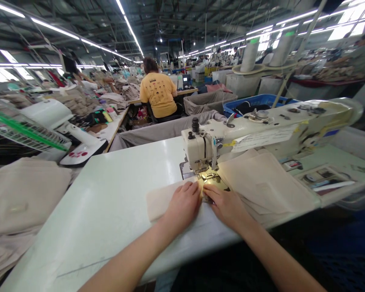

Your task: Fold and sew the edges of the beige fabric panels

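Observation:
A cream fabric piece (159,199) lies on the sewing machine table, its right edge at the needle area of a white sewing machine (197,148). My left hand (185,202) rests over this piece, fingers bent and pressed together on its edge. Close beside it, my right hand (226,205) has its fingertips pinched at the same edge, just in front of the lit metal needle plate (217,183). The fabric between the two hands is mostly hidden by the fingers. Right of the needle, a stack of cream fabric pieces (261,182) lies under the machine arm.
More cream fabric (24,194) is piled at the left. A white desk lamp-like device (79,134) stands beyond the table's left corner. Small tools fill a tray (325,178) at right. A person in a yellow shirt (158,95) sits ahead, near a blue basket (231,106).

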`<state>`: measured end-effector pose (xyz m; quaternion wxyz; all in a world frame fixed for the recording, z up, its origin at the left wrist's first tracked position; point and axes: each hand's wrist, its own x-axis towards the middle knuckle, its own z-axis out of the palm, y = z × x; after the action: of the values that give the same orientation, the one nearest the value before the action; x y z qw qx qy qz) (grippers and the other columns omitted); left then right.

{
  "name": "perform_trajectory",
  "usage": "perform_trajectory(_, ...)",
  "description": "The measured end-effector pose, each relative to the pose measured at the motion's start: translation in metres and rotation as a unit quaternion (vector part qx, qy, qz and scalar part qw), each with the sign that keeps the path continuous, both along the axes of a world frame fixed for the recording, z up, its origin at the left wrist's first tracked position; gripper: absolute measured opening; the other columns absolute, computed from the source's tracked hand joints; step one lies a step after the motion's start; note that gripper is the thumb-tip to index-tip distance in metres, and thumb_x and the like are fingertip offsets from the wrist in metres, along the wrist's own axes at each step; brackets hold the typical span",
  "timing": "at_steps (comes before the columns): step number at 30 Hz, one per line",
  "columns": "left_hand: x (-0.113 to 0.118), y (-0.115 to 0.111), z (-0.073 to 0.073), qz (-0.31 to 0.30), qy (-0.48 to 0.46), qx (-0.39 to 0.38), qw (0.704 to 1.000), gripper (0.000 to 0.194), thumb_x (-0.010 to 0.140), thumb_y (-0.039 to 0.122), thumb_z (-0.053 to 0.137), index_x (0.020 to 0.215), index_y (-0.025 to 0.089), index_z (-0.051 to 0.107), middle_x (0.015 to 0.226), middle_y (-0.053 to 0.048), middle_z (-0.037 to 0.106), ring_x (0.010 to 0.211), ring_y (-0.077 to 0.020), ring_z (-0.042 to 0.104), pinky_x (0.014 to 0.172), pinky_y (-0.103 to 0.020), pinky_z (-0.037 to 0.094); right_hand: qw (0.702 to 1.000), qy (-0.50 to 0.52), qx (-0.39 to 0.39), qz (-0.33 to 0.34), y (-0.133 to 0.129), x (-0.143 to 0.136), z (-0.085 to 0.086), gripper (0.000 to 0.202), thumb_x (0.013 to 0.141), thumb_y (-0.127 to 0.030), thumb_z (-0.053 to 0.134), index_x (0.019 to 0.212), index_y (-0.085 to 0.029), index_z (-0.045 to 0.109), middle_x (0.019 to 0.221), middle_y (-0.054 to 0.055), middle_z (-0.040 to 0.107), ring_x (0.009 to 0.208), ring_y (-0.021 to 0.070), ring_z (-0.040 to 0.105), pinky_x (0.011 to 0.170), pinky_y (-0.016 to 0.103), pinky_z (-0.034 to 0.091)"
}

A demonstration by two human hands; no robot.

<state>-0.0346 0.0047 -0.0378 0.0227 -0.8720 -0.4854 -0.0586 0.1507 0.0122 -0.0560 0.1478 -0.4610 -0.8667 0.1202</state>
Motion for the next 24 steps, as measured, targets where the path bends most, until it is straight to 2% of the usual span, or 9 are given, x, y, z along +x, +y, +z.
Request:
perform_trajectory(4, -0.001, -0.018, -0.003, -0.06, -0.004, 0.002, 0.998, 0.025, 0.095, 0.018, 0.055, 0.118, 0.013, 0.062, 0.117, -0.012, 0.067, 0.11, -0.0275, 0.06, 0.088, -0.04, 0.057, 1.0, -0.012, 0.001, 0.018, -0.01, 0.006, -0.005, 0.05, 0.084, -0.003, 0.049, 0.131, -0.017, 0.061, 0.14, 0.01, 0.061, 0.105, 0.0218, 0.07, 0.091, 0.032, 0.055)
perform_trajectory(7, -0.004, -0.021, -0.004, -0.073, -0.016, 0.01, 0.997, 0.026, 0.095, 0.019, 0.053, 0.119, 0.013, 0.061, 0.117, -0.012, 0.067, 0.109, -0.0279, 0.06, 0.087, -0.041, 0.057, 1.0, -0.023, -0.006, 0.016, -0.012, 0.006, -0.004, 0.049, 0.085, -0.004, 0.048, 0.131, -0.017, 0.061, 0.14, 0.01, 0.061, 0.101, 0.0208, 0.07, 0.088, 0.031, 0.055)
perform_trajectory(15, -0.013, 0.014, -0.001, -0.074, -0.029, 0.008, 0.997, 0.023, 0.099, 0.023, 0.046, 0.098, 0.014, 0.066, 0.103, -0.011, 0.068, 0.101, -0.0261, 0.061, 0.088, -0.041, 0.056, 0.998, -0.066, -0.001, -0.019, 0.015, -0.008, 0.013, 0.032, 0.094, -0.014, 0.05, 0.122, -0.022, 0.065, 0.129, 0.007, 0.063, 0.09, 0.019, 0.069, 0.075, 0.029, 0.053)
perform_trajectory(19, -0.017, 0.032, 0.002, -0.073, -0.034, 0.009, 0.997, 0.024, 0.1, 0.023, 0.044, 0.099, 0.015, 0.067, 0.102, -0.01, 0.068, 0.101, -0.0247, 0.061, 0.089, -0.04, 0.055, 0.997, -0.077, -0.003, -0.031, 0.026, -0.013, 0.016, 0.03, 0.095, -0.017, 0.052, 0.121, -0.024, 0.064, 0.125, 0.005, 0.064, 0.084, 0.0171, 0.068, 0.071, 0.027, 0.051)
perform_trajectory(24, -0.022, 0.043, 0.001, -0.061, -0.037, 0.01, 0.997, 0.023, 0.099, 0.021, 0.046, 0.099, 0.015, 0.068, 0.105, -0.011, 0.068, 0.103, -0.0246, 0.062, 0.092, -0.04, 0.055, 0.997, -0.07, -0.001, -0.037, 0.025, -0.014, 0.015, 0.029, 0.095, -0.018, 0.053, 0.121, -0.024, 0.065, 0.127, 0.005, 0.063, 0.083, 0.0173, 0.069, 0.071, 0.028, 0.051)
